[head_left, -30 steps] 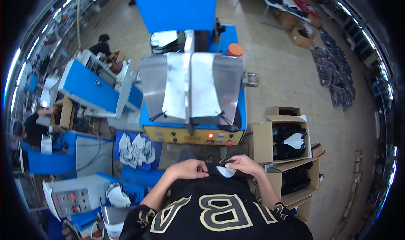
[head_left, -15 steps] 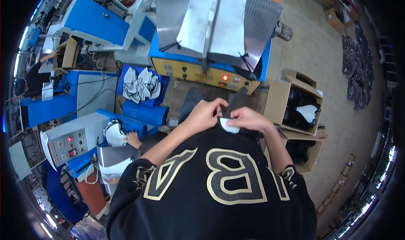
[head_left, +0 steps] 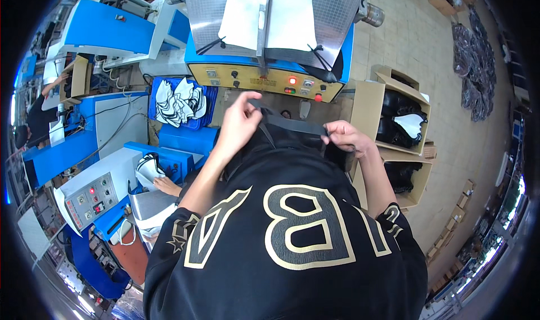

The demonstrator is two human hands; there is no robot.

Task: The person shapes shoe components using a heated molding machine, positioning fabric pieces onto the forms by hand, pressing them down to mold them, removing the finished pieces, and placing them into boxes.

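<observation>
A flat, dark grey-black strip-like piece (head_left: pixel 295 124) spans the gap between my two hands, above my lap. My left hand (head_left: pixel 241 124) is closed on its left end, thumb and fingers pinched. At the other end my right hand (head_left: pixel 347 135) grips the piece with curled fingers. The piece looks bent along its length, and its lower part blends into my black clothing, so its full shape cannot be made out. In front of me stands a blue machine with a yellow control panel (head_left: pixel 264 82); white sheets (head_left: pixel 289 16) lie on its metal top.
Cardboard boxes (head_left: pixel 368 117) with black shoe-like pieces stand on the right. To the left, a blue crate (head_left: pixel 209 103) holds white, black-edged pieces (head_left: pixel 179 101). Nearer left, another person's hand (head_left: pixel 167 186) touches a white piece at a machine (head_left: pixel 90 193).
My hands have moved apart, the left one up and leftward, the right one rightward. The dark piece now stretches between them. The white face under my right thumb no longer shows.
</observation>
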